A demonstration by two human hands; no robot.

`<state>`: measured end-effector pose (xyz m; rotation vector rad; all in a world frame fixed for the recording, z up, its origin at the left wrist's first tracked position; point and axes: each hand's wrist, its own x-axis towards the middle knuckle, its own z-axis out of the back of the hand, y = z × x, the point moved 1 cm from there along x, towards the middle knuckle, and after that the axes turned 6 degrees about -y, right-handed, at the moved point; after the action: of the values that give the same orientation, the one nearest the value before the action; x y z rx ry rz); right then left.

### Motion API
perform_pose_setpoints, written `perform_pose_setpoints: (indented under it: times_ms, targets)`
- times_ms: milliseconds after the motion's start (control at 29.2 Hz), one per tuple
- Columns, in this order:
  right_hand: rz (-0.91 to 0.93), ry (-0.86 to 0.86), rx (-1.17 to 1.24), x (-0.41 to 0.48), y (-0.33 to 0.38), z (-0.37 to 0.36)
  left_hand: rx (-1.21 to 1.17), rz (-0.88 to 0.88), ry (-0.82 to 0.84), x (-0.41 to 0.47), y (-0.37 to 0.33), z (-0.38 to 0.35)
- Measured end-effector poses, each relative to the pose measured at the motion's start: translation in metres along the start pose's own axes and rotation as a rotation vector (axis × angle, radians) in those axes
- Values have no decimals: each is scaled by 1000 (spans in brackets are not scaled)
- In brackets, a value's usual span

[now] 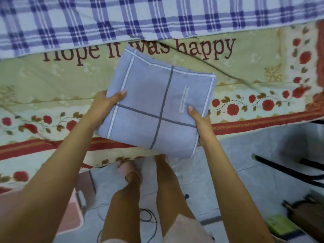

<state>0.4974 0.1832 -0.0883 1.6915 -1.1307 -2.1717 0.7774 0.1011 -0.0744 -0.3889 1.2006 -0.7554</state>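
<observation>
A folded light-blue cloth (154, 95) with white and grey lines is held level above the edge of a bed. My left hand (107, 104) grips its left edge, thumb on top and fingers underneath. On the opposite edge, my right hand (199, 121) grips the cloth the same way, thumb on top. The fingers of both hands are hidden under the cloth.
The bed carries a floral sheet (245, 71) with red roses and printed words. A purple-and-white plaid blanket (122, 18) lies across its far side. Below are my legs and feet on a tiled floor (245, 151), a black cable (149, 220), and dark objects at the right (301, 206).
</observation>
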Motion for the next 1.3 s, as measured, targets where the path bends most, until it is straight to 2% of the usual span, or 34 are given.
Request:
perform_pose_setpoints:
  times_ms: [69, 206, 240, 308, 377, 480, 548, 651, 720, 823, 891, 1063, 1131, 1165, 1234, 1303]
  targets:
    - [108, 71, -64, -5, 20, -24, -82, -23, -120, -17, 13, 28]
    - [286, 244, -240, -2, 24, -141, -265, 19, -490, -41, 74, 110]
    - [383, 203, -331, 1, 23, -156, -261, 40, -562, -41, 85, 110]
    - [766, 73, -689, 4, 2, -223, -277, 72, -763, -36, 130, 132]
    - [1072, 5, -946, 0, -15, -264, -227, 76, -772, -24, 163, 126]
    - [1465, 261, -1275, -17, -84, -296, -189, 40, -778, -22, 208, 123]
    - [1584, 306, -1524, -11, -125, -281, -215, 46, -776, -31, 226, 115]
    - [1395, 192, -1565, 11, -127, -258, -246, 99, -714, -33, 222, 100]
    - [1214, 98, -1541, -2, -119, -274, -260, 173, -678, -34, 230, 107]
    - [756, -98, -1302, -11, -94, -297, -273, 185, -623, -28, 235, 115]
    - [603, -122, -1155, -16, -79, -307, -299, 161, -588, -25, 239, 123]
    - [660, -17, -1087, -55, -65, -291, -383, 72, -608, -51, 235, 140]
    - [590, 31, -974, -88, -88, -282, -393, 42, -642, -82, 257, 154]
    - [494, 93, -948, -107, -112, -284, -411, 39, -668, -107, 282, 167]
    - [127, 252, -902, -135, -138, -275, -474, 21, -679, -141, 317, 181]
    - [-176, 412, -936, -172, -168, -281, -526, 95, -700, -184, 363, 203]
